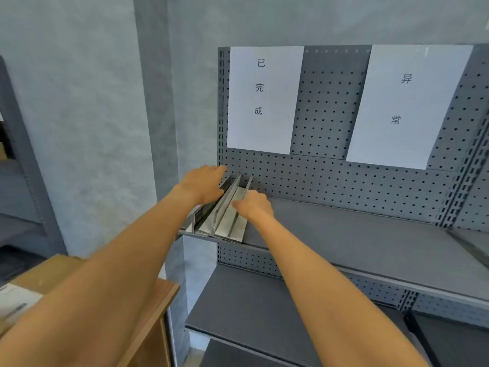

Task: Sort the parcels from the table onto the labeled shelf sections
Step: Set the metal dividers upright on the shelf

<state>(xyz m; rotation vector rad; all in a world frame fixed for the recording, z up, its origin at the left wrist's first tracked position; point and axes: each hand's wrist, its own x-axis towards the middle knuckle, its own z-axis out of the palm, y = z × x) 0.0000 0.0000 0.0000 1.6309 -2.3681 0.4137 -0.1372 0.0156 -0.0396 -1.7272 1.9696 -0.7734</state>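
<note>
Parcels [225, 215]: standing on edge under the left label [264, 99], long axis toward the pegboard [344, 181]. My left hand [205, 184] steadies them, fingers straight; my right hand [254, 205] pinches one edge.

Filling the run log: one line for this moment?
stage: shelving | left hand: on parcels | right hand: on parcels | place: shelf, left end under left sign

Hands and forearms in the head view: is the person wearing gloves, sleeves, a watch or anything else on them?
No. The left hand and right hand are both bare, with no gloves. Both forearms are uncovered as far as the frame shows, so no sleeve is visible. No watch, wristband or ring can be seen on the sides facing the camera; fingertips are partly hidden.
</note>
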